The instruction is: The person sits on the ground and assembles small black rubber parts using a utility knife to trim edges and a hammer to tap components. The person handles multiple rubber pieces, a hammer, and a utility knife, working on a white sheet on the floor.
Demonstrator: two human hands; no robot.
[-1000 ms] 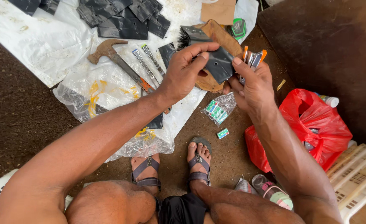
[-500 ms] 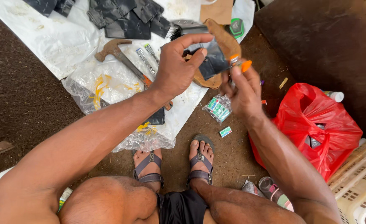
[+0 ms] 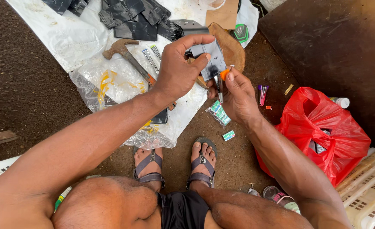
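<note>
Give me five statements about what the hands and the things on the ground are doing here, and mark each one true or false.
1. The left hand grips a black piece from above. True.
2. The right hand holds an orange-handled tool against that piece. True.
3. The hammer is in the right hand. False: it lies on the white sheet, untouched.
4. The red plastic bag sits by the person's left arm. False: it is beside the right arm.
5. The person's feet are bare. False: they wear sandals.
</note>
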